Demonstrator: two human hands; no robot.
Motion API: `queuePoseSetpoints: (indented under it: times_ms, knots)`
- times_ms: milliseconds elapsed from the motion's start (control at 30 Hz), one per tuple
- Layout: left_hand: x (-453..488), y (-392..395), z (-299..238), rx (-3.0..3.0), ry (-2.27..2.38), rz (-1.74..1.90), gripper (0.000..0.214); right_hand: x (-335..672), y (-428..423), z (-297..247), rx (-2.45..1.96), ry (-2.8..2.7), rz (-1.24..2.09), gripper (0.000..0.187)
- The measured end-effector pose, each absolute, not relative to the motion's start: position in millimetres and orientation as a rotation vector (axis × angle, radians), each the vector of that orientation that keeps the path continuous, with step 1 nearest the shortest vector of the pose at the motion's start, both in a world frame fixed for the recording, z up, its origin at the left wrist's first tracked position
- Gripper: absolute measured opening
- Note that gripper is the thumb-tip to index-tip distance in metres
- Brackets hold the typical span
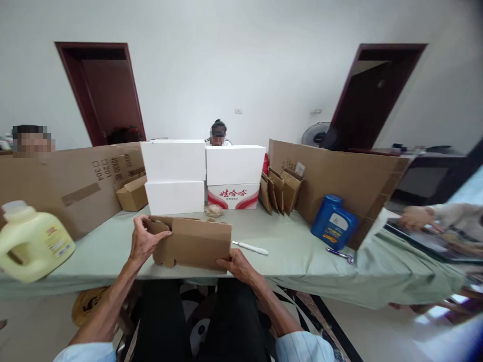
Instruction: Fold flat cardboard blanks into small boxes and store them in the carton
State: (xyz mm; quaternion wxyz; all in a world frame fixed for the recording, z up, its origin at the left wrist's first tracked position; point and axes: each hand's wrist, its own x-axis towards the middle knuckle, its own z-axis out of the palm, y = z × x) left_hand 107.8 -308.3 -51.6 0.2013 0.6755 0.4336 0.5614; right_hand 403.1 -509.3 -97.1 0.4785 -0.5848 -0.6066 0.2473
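Note:
A brown cardboard box (196, 242), partly folded, stands at the near edge of the green-covered table (287, 251). My left hand (143, 241) grips its left end, thumb over the side flap. Below the box's right corner, my right hand (236, 262) is closed on the bottom edge. A white-handled knife (249, 247) lies on the table just right of the box.
White boxes (204, 173) are stacked behind, with cardboard sheets on both sides and folded brown cartons (281, 191). A yellow jug (32, 241) lies at left, a blue bottle (334, 222) at right. Another person's hand (417, 218) works at far right; two people sit beyond.

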Motion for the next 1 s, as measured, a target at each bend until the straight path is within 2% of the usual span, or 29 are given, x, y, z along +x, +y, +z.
queuePoseSetpoints:
  times_ms: [200, 300, 400, 533, 633, 767, 1000]
  knots:
    - [109, -308, -50, 1.862, 1.166, 1.499, 0.123, 396, -530, -104, -1.436, -1.559, 0.628, 0.044]
    - [112, -310, -47, 1.908, 1.095, 1.455, 0.128, 394, -545, -102, -1.419, -1.553, 0.608, 0.047]
    - [114, -312, -48, 1.998, 1.065, 1.402, 0.12, 405, -563, -94, -1.403, -1.447, 0.504, 0.045]
    - [113, -307, -60, 2.139, 1.155, 1.295, 0.094, 451, -596, -70, -1.435, -1.149, 0.207, 0.04]
    - [111, -298, -79, 2.239, 1.155, 1.17, 0.075, 503, -624, -47, -1.507, -0.915, -0.161, 0.047]
    - [107, -285, -106, 2.283, 1.16, 0.997, 0.063, 570, -650, -20, -1.792, -0.687, -0.583, 0.055]
    - [93, -269, -138, 2.306, 1.238, 0.787, 0.06, 626, -640, -1, -2.078, -0.552, -0.653, 0.037]
